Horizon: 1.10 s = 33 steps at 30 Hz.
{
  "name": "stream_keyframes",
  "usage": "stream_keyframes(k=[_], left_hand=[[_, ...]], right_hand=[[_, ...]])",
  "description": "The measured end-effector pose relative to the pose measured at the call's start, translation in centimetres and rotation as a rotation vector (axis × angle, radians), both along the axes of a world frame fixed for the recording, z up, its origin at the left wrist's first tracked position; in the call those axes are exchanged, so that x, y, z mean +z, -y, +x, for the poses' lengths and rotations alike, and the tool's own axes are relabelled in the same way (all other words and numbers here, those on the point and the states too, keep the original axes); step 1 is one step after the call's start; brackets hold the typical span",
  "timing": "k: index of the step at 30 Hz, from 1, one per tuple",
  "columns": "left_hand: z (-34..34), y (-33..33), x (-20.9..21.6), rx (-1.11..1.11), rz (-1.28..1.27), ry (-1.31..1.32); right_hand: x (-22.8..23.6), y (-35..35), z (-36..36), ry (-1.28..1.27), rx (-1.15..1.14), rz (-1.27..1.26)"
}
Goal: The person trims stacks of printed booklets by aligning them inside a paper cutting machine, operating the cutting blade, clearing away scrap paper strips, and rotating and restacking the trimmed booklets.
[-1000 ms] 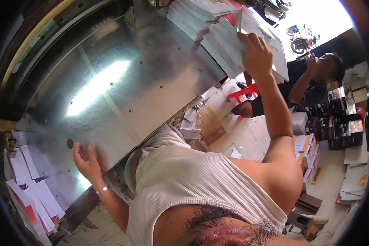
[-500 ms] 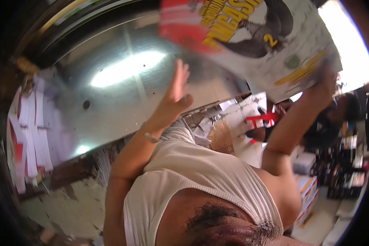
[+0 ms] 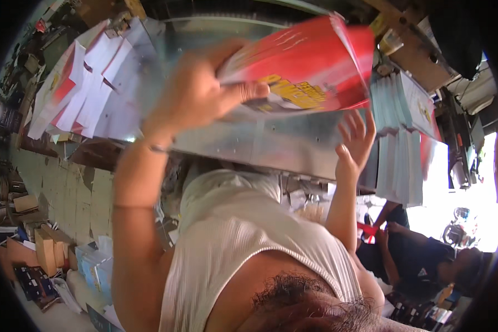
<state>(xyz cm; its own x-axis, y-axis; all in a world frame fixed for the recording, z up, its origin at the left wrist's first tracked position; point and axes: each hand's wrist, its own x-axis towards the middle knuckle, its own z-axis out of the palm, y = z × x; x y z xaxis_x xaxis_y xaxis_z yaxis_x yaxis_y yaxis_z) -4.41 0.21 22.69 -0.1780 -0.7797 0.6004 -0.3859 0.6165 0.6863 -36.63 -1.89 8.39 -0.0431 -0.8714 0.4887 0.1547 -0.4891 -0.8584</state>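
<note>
My left hand (image 3: pixel 196 97) grips the left end of a soft-cover book (image 3: pixel 310 66) with a red and white cover and yellow lettering, its thumb lying across the cover. The book is held up, tilted, above a shiny metal table (image 3: pixel 249 138). Just below the book's right corner is my right hand (image 3: pixel 357 138), open with its fingers apart and pointing up. Whether its fingertips touch the book I cannot tell. My left hand is blurred, and its fingers are partly hidden behind the book.
Stacked books (image 3: pixel 97 77) lie at the table's left end. More stacks (image 3: pixel 398 127) stand at the right end, beside my right hand. A person in dark clothes (image 3: pixel 420 260) is at the lower right, hands near a red item. Cardboard boxes (image 3: pixel 50 249) sit at the lower left.
The book has come from my right hand at the upper right to my left hand over the table. My right hand has let go and is now empty. The view has swung right.
</note>
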Motion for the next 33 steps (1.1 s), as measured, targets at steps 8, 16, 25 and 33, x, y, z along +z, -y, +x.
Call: stream_keyframes(k=[8, 16, 25, 33], left_hand=[[1.2, 3.7, -1.7, 0.04, 0.161, 0.883], [13.6, 0.6, -8.4, 0.401, -0.035, 0.201], [11.6, -0.6, -16.7, 0.237, 0.406, -0.455], [11.0, -0.8, -18.9, 0.267, 0.363, -0.385]], right_hand=[[-4.1, 3.2, 8.6, -0.086, 0.339, 0.221], [-4.7, 3.8, 8.4, 0.01, 0.328, 0.257], [-2.2, 4.4, 9.4, -0.299, 0.197, 0.173], [-3.4, 2.8, 10.5, -0.295, 0.075, 0.213]])
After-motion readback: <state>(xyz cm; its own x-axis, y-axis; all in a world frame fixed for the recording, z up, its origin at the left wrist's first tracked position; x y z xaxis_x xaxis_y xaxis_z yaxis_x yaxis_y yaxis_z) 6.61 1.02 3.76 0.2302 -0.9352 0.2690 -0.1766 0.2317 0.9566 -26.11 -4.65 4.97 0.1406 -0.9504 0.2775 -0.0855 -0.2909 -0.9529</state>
